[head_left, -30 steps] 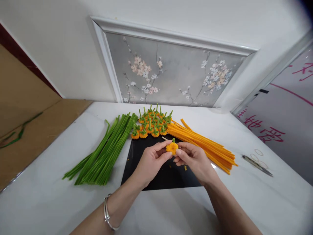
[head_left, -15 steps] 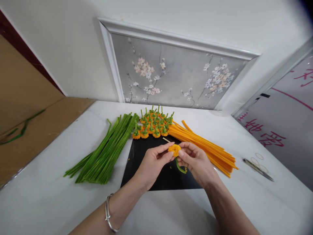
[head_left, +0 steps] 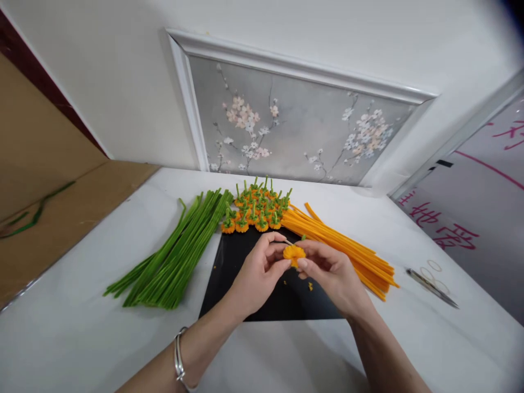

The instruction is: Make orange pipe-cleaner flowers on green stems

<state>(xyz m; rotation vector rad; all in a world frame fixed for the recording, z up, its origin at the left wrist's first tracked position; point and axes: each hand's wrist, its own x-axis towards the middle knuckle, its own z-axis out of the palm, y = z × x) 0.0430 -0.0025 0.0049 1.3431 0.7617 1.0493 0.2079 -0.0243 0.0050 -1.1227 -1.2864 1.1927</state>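
Observation:
A small orange fuzzy flower (head_left: 293, 253) is pinched between my two hands above a black mat (head_left: 233, 284). My left hand (head_left: 262, 270) grips its left edge, with a thin pale stick partly showing at the fingertips. My right hand (head_left: 327, 270) holds the right edge between thumb and fingers. A bit of green stem (head_left: 303, 237) shows just behind the right fingers. Beyond the hands, several finished orange flowers (head_left: 262, 222) with green stems pointing up stand in rows at the mat's far edge.
Green fuzzy stems (head_left: 176, 256) lie bundled on the left of the white table (head_left: 82, 338), orange ones (head_left: 344, 240) on the right. Tweezers (head_left: 433, 287) and thin rubber bands (head_left: 434, 266) lie far right. Orange scraps (head_left: 310, 286) dot the mat. A cardboard surface (head_left: 82, 207) borders the left.
The flower has turned in my fingers. Its green stem, which hung below my right hand, now points up behind it. My left fingers have curled more around the flower and stick.

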